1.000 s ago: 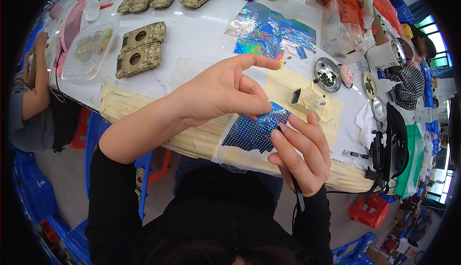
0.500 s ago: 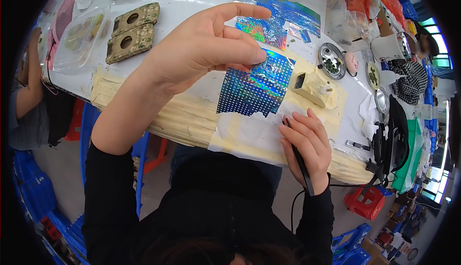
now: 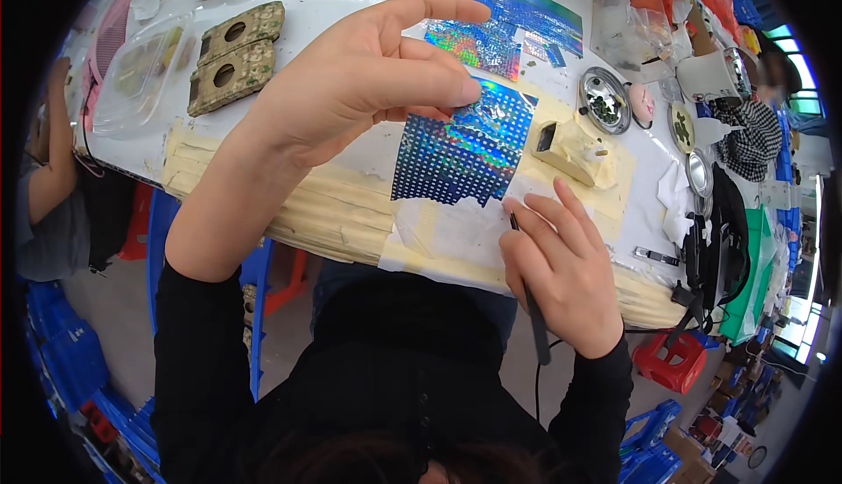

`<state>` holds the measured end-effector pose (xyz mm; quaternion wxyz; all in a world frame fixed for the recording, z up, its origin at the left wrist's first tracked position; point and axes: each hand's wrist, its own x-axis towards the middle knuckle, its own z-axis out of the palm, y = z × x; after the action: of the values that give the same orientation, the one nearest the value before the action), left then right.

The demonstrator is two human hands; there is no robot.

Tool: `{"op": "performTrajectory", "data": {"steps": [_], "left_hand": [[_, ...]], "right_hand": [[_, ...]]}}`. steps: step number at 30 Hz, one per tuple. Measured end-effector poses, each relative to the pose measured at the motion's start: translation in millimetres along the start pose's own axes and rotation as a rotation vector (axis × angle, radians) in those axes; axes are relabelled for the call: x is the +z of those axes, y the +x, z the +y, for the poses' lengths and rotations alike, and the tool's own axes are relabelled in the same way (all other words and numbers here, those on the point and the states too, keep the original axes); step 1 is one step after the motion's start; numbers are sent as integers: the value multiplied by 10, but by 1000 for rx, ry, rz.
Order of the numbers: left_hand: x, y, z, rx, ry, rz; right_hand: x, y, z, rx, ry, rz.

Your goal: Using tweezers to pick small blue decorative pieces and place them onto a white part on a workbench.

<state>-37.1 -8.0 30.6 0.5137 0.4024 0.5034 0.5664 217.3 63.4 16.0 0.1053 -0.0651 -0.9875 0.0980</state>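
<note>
One foil sheet (image 3: 465, 158) in left hand (image 3: 364, 81)

The left hand (image 3: 377, 72) is raised, index finger (image 3: 447, 7) outstretched, thumb (image 3: 438, 88) pressed inward — the right hand (image 3: 566, 269) sits lower, fingers (image 3: 549, 210) bent.

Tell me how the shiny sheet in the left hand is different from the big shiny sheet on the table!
The held sheet is pinched in the left hand, but the table sheet lies on the table, unheld. The held sheet shows neat rows of pale dots, while the table sheet looks streaky blue-green. The held sheet looks smaller than the table sheet. Both are shiny with rainbow colours.
</note>
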Motion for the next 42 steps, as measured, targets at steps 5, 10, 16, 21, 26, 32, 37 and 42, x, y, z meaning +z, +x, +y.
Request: {"op": "performTrajectory", "data": {"steps": [5, 10, 16, 21, 26, 32, 37, 42], "left_hand": [[65, -20, 31, -54, -32, -14], [124, -31, -16, -148, -77, -172], [190, -62, -99, -244, -83, -198], [197, -60, -68, -236, -111, -212], [193, -68, -94, -218, -120, -198], [194, -64, -102, -220, -109, -191], [205, -62, -93, -208, -87, -184], [210, -76, -83, -200, -68, -169]], "right_hand": [[-186, -190, 98, 200, 292, 359], [-182, -278, 61, 252, 511, 764], [-26, 39, -15, 71, 572, 603], [85, 128, -28, 66, 578, 519], [161, 139, -23, 90, 612, 534], [192, 143, -49, 92, 588, 572], [186, 149, -56, 89, 570, 584], [185, 159, -56, 78, 567, 594]]}}
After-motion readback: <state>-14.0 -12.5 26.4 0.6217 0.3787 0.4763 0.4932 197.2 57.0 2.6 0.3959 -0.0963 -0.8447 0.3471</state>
